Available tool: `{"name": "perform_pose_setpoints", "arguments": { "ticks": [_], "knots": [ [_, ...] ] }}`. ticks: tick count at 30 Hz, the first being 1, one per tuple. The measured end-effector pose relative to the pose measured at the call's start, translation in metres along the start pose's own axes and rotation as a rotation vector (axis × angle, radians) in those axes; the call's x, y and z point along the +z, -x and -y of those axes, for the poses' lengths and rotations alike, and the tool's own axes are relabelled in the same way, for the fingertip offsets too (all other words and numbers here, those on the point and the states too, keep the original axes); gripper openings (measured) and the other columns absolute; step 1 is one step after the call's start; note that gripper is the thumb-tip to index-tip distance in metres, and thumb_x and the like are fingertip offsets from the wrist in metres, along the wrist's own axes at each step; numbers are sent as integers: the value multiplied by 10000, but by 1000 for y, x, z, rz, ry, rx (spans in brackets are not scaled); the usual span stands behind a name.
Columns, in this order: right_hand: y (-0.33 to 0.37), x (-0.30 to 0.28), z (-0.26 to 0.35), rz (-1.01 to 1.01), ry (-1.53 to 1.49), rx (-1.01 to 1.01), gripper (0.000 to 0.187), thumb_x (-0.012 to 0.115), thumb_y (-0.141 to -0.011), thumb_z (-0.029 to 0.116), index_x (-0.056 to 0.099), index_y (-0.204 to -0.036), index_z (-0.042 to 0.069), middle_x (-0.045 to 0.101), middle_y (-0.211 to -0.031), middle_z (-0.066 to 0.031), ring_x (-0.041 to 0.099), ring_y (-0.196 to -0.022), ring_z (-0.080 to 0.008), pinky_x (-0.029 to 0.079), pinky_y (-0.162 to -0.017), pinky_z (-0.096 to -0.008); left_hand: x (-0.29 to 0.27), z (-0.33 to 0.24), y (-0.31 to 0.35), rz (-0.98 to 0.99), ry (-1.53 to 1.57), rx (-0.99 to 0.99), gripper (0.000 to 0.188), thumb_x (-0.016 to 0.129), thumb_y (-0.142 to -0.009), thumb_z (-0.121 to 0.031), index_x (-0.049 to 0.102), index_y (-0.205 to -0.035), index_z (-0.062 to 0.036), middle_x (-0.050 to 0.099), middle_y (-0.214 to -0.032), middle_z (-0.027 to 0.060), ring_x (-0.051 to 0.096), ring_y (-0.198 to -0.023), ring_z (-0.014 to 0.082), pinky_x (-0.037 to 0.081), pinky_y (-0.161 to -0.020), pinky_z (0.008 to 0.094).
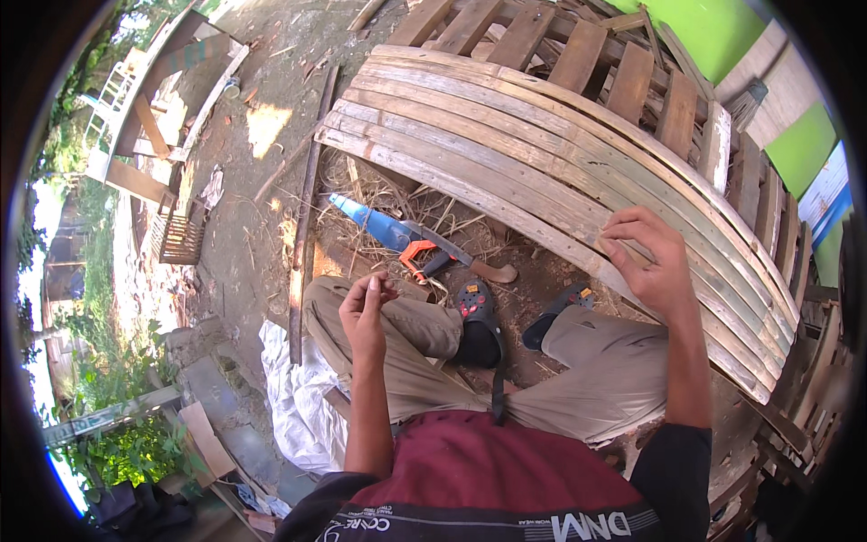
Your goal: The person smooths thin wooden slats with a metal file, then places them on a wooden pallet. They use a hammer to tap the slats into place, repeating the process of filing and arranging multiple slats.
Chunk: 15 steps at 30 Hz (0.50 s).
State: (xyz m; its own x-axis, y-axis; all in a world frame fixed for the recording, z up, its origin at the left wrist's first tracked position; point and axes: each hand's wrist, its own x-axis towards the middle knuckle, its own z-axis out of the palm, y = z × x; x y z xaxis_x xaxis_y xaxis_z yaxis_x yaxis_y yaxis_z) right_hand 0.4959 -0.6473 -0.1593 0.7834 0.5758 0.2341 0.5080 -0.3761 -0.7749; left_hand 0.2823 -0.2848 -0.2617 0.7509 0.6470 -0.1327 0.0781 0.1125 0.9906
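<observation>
Bamboo-slat bench spans right to far; hands apart, left hand half-curled above the left knee, right hand likewise over the bench, any grip impossible to tell; farther, orange-handled handsaw lies amid straw, probably for easy reach.

We counted pairs and singles.
We had two hands, two shoes, one saw, one knife, one bench and one crate.
</observation>
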Motion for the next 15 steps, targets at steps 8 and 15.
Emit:
{"name": "perform_pose_setpoints", "arguments": {
  "ticks": [8,15],
  "knots": [
    [57,9,86,-220,65,69,182,802,-823,62,725,-984,26,719,-974,-116,693,-897,-275,552,-793,-364,102,-43,10,531,-17,116,197,599,-1038,-108,695,-1114,47,691,-949,77,651,-881,128,512,-817,272],
    [237,52,149,-835,37,405,150,772,-866,15,716,-1002,-17,730,-934,-126,700,-848,-246,545,-763,-338,171,-55,123,1429,183,70,134,609,-997,3,691,-1090,52,679,-988,109,660,-875,145,508,-775,265]
  ]
}}
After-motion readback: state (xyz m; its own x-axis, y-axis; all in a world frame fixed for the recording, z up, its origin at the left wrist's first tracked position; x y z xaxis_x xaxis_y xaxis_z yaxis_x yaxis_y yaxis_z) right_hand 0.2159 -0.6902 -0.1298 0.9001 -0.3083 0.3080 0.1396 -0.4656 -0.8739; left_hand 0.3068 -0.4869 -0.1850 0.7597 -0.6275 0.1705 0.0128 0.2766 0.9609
